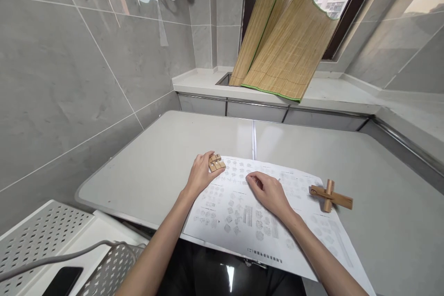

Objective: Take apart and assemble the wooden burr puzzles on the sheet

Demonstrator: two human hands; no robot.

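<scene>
My left hand [200,173] grips a small wooden block puzzle [217,164] between thumb and fingers at the upper left edge of a printed sheet [211,236]. The puzzle shows several light-brown blocks with gaps between them. My right hand [268,192] rests on the sheet with its fingers curled in, and what they may hold is hidden. Small drawings of shapes and lines of text cover the paper. To the right of that hand, a cross-shaped wooden puzzle [338,199] lies partly over the sheet's right edge.
The sheet lies on a pale table [138,171] with rounded corners. A white perforated rack [45,222] at the lower left bears a grey cable [52,259] and a black phone [64,281]. Behind the table, a bamboo mat [287,46] leans on a white counter [204,83] below the window.
</scene>
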